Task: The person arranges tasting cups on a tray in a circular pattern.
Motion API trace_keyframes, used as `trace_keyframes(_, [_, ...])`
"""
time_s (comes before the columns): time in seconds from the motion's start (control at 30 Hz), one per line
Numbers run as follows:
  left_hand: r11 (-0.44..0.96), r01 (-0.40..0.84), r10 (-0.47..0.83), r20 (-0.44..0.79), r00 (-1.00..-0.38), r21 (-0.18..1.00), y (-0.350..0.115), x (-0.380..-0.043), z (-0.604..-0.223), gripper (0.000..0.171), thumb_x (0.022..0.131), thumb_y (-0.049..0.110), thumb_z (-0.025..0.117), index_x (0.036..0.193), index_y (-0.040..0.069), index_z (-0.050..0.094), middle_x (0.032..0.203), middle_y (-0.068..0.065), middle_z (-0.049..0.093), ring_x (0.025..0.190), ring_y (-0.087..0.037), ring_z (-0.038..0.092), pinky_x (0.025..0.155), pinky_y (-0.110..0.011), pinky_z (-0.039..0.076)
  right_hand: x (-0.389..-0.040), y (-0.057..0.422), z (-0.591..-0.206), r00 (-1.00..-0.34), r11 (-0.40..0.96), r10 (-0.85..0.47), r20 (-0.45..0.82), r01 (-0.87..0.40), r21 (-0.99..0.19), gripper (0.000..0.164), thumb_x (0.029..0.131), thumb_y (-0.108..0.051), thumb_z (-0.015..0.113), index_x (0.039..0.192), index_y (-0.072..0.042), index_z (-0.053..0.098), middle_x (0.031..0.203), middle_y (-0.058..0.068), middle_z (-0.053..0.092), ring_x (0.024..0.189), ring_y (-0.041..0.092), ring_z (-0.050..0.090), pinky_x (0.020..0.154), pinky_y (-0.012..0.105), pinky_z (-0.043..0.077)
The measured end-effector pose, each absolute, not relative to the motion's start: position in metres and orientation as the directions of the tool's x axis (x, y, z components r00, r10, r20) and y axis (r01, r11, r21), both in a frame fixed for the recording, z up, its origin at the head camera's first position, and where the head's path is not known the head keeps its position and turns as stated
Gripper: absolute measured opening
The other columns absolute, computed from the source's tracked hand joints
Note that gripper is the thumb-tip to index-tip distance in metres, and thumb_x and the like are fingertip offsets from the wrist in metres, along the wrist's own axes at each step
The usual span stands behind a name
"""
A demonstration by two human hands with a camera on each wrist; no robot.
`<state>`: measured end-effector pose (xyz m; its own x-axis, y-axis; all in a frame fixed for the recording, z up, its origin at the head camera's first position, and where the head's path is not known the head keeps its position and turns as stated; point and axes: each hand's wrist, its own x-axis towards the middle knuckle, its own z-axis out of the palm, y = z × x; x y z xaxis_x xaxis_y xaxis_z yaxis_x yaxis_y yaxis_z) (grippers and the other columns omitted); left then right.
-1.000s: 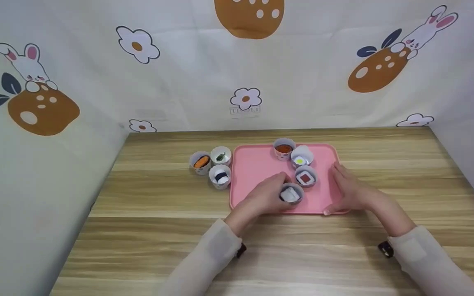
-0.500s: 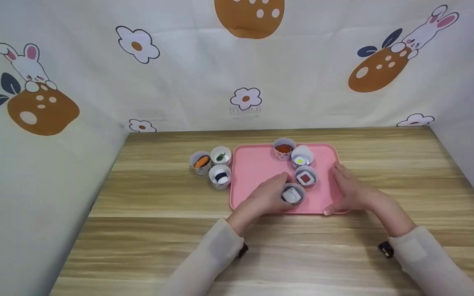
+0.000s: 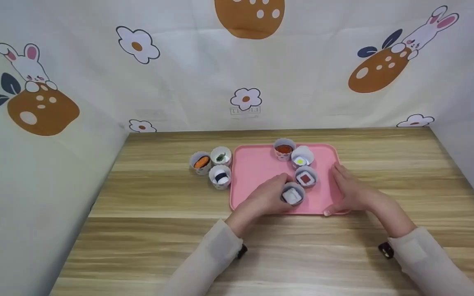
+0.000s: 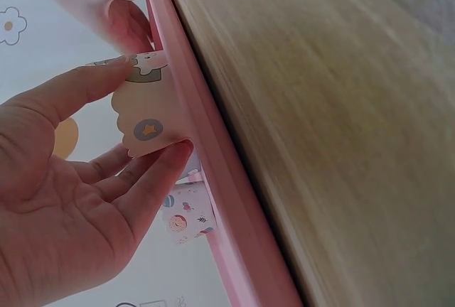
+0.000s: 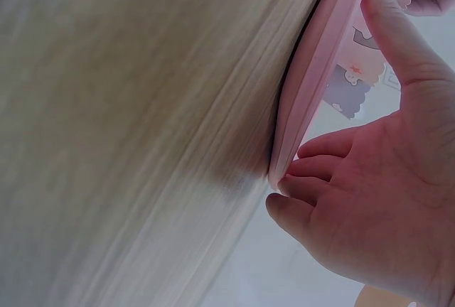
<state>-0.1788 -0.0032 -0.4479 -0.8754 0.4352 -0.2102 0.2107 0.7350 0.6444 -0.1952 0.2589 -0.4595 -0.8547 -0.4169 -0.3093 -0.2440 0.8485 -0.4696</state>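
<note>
In the head view my left hand (image 3: 268, 195) holds a paper cup (image 3: 293, 200) with a white piece inside, at the near side of the pink tray (image 3: 257, 160). The left wrist view shows thumb and fingers on opposite sides of that cup (image 4: 153, 104), which stands at the tray's rim. My right hand (image 3: 354, 192) touches the tray's right end, thumb at the front edge and fairly straight fingers along the right side. Beyond the held cup stand a cup with a red-centred white square (image 3: 305, 177), one with a yellow-dotted white piece (image 3: 302, 158) and one with an orange-red filling (image 3: 284, 149).
Left of the tray, three more cups cluster on the wooden table (image 3: 159, 197): one with an orange-topped piece (image 3: 201, 163), one with a green bit on white (image 3: 221, 156) and one with a dark-banded white piece (image 3: 220, 177). A patterned cloth (image 3: 187, 74) hangs behind.
My left hand and the cup in it have shifted very slightly to the right on the tray. The right hand and the other cups have stayed in place.
</note>
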Motion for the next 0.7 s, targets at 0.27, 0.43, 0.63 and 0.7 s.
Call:
trace_keyframes(0.27, [0.732, 0.195, 0.428, -0.217, -0.877, 0.653, -0.008, -0.178, -0.446, 0.058, 0.083, 0.023, 0.081, 0.132, 0.018, 0.051, 0.126, 0.001, 0.06, 0.113, -0.012, 0.055, 0.107, -0.033, 0.047, -0.195, 0.259, -0.459, -0.856, 0.852, -0.409, -0.316, -0.234, -0.469, 0.138, 0.068, -0.059, 0.083, 0.154, 0.013, 0.003, 0.16, 0.037, -0.006, 0.148, 0.054, 0.0, 0.12, 0.063, 0.012])
trace_keyframes(0.43, [0.726, 0.157, 0.408, -0.235, -0.882, 0.67, -0.01, -0.178, -0.445, 0.061, 0.082, 0.022, 0.081, 0.135, 0.019, 0.051, 0.127, 0.0, 0.061, 0.111, -0.013, 0.057, 0.104, -0.034, 0.049, -0.195, 0.259, -0.459, -0.857, 0.847, -0.412, -0.308, -0.237, -0.475, 0.138, 0.068, -0.059, 0.084, 0.154, 0.013, 0.003, 0.16, 0.036, -0.007, 0.148, 0.054, 0.0, 0.12, 0.063, 0.012])
trace_keyframes(0.63, [0.713, 0.092, 0.377, -0.27, -0.886, 0.695, -0.013, -0.178, -0.444, 0.06, 0.083, 0.022, 0.081, 0.136, 0.022, 0.051, 0.129, 0.001, 0.062, 0.112, -0.014, 0.058, 0.101, -0.034, 0.051, -0.195, 0.259, -0.46, -0.86, 0.856, -0.403, -0.314, -0.232, -0.462, 0.139, 0.067, -0.061, 0.083, 0.154, 0.011, 0.003, 0.161, 0.035, -0.006, 0.148, 0.054, 0.0, 0.12, 0.063, 0.012])
trace_keyframes(0.7, [0.715, 0.098, 0.377, -0.265, -0.887, 0.692, -0.014, -0.178, -0.443, 0.06, 0.084, 0.024, 0.081, 0.136, 0.021, 0.051, 0.129, 0.001, 0.062, 0.114, -0.014, 0.058, 0.102, -0.035, 0.051, -0.195, 0.259, -0.461, -0.861, 0.858, -0.401, -0.314, -0.232, -0.458, 0.139, 0.067, -0.061, 0.083, 0.154, 0.011, 0.004, 0.161, 0.035, -0.006, 0.149, 0.054, 0.001, 0.121, 0.063, 0.013])
